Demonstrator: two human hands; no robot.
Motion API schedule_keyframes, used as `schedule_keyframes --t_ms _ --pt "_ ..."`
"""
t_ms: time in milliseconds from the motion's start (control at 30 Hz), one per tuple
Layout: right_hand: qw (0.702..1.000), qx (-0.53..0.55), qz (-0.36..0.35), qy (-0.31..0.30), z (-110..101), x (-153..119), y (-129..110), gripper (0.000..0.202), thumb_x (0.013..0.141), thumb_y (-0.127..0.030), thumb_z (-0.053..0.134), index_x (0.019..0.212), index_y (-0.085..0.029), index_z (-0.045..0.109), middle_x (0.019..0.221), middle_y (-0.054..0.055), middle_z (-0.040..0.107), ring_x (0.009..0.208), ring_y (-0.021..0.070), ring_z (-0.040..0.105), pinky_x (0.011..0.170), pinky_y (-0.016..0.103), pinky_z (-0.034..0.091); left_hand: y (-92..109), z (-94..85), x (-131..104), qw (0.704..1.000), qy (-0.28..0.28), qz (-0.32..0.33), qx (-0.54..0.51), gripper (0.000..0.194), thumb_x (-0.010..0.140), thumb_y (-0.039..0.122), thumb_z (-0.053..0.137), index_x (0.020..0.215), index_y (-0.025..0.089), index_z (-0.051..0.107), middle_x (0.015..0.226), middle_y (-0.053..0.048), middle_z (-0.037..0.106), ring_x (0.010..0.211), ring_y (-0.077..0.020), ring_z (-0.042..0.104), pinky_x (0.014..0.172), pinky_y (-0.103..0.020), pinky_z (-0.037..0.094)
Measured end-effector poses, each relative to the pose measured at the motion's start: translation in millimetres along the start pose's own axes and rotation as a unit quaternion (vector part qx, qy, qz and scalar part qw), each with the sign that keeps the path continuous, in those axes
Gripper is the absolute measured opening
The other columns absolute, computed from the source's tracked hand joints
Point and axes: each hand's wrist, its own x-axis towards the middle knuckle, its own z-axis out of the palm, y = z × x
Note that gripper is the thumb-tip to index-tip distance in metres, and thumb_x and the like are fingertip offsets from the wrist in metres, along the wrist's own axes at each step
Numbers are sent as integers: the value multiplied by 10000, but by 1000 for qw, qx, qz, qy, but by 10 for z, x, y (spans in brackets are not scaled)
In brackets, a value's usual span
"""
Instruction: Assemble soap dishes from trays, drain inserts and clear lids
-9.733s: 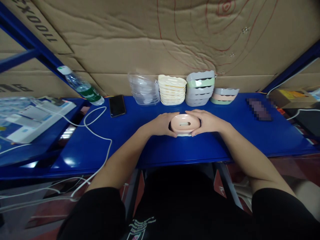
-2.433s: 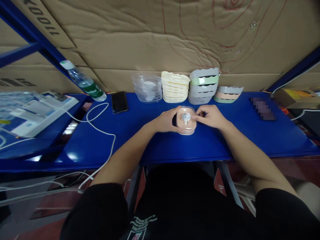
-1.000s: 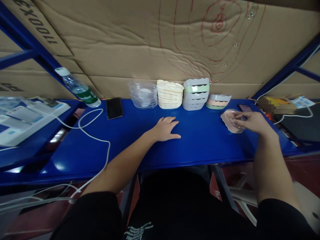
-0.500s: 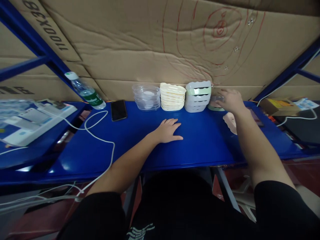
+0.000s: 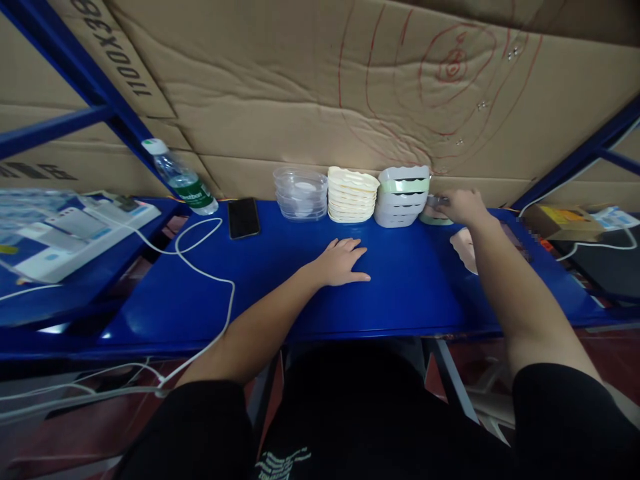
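Note:
My left hand [image 5: 341, 263] lies flat on the blue table with its fingers spread, holding nothing. On the right, my right hand [image 5: 463, 205] reaches to the back of the table, its fingers closed on a greyish see-through piece [image 5: 438, 200]. That piece sits over a low pale-green container [image 5: 436, 219], partly hidden by the hand. Just left of it stands a stack of grey and light-green wavy-rimmed containers [image 5: 403, 200]. Beside that are a stack of cream wavy-rimmed containers [image 5: 352, 197] and a stack of clear plastic containers [image 5: 301, 195]. A pale pink wavy-edged container [image 5: 465, 250] lies below my right wrist, partly covered.
A black phone [image 5: 244, 219] and a water bottle [image 5: 184, 183] stand at the back left. A white cable [image 5: 233, 293] loops over the blue table [image 5: 400, 300]. Cardboard [image 5: 280, 87] walls the back. A cardboard box [image 5: 565, 223] sits beyond the right side.
My right hand has moved slightly lower at the back right, its fingers closer over the see-through piece. My left hand has stayed in place. The view has shifted a little.

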Motion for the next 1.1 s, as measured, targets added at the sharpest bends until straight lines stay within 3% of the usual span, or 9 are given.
schedule_keyframes --t_ms 67,167,233,333,467,567,733,933,1100 --pt "1000 11 -5 14 8 -11 0 464 1011 -291 707 1462 -185 741 1471 254 738 1301 388 648 1133 605 335 -16 -44 25 999 39 9 12 788 1023 652 707 1633 172 574 1735 -220 510 1623 -418 465 1330 -642 331" --pt "998 31 -1 51 44 -33 6 502 1017 -320 699 1498 -175 707 1552 264 681 1386 405 593 1173 634 306 -44 -251 91 981 187 1 53 466 1078 449 666 1467 200 721 1592 -166 667 1485 -364 607 1256 -564 436" --pt "996 43 13 81 100 -60 4 499 1025 -329 668 1494 -163 700 1566 271 663 1420 421 565 1189 654 296 -70 -467 162 950 300 -16 82 386 1097 373 609 1420 211 747 1558 -161 685 1465 -369 604 1230 -569 449" --pt "985 70 45 148 231 -120 -33 506 1009 -348 630 1475 -162 699 1552 264 665 1436 427 548 1209 668 308 -135 -796 320 919 375 -29 117 409 1086 310 595 1467 222 715 1586 -163 655 1507 -388 546 1275 -607 385" --pt "967 106 65 220 419 -192 -122 526 989 -371 563 1462 -179 691 1578 224 656 1488 406 536 1275 694 295 -272 -1033 552 916 372 -76 128 397 1060 266 586 1411 193 757 1549 -192 660 1530 -430 503 1329 -702 249" --pt "964 112 61 234 522 -199 -170 534 1006 -376 503 1476 -188 673 1629 199 626 1566 406 479 1321 736 226 -361 -1054 650 931 333 -76 130 351 1056 259 565 1303 219 811 1438 -174 725 1451 -418 568 1331 -735 206" --pt "958 103 69 258 585 -199 -190 563 1026 -394 473 1527 -188 627 1691 194 567 1632 409 408 1330 716 248 -433 -1025 686 940 309 -77 123 305 1066 261 550 1246 264 797 1344 -107 785 1354 -351 633 1345 -684 202" --pt "946 123 64 293 362 -382 -243 608 1052 -452 435 1578 -195 596 1693 216 547 1640 423 397 1294 681 317 -391 -1088 700 925 367 -42 85 224 1072 233 557 1170 275 754 1303 -79 810 1355 -331 645 1324 -643 254" --pt "949 136 34 283 44 -648 -575 736 1024 -515 459 1696 -214 480 1683 237 528 1621 512 370 1197 757 368 -15 -1083 442 907 412 16 87 200 1132 297 551 1233 275 723 1408 -68 784 1408 -303 639 1310 -578 286"
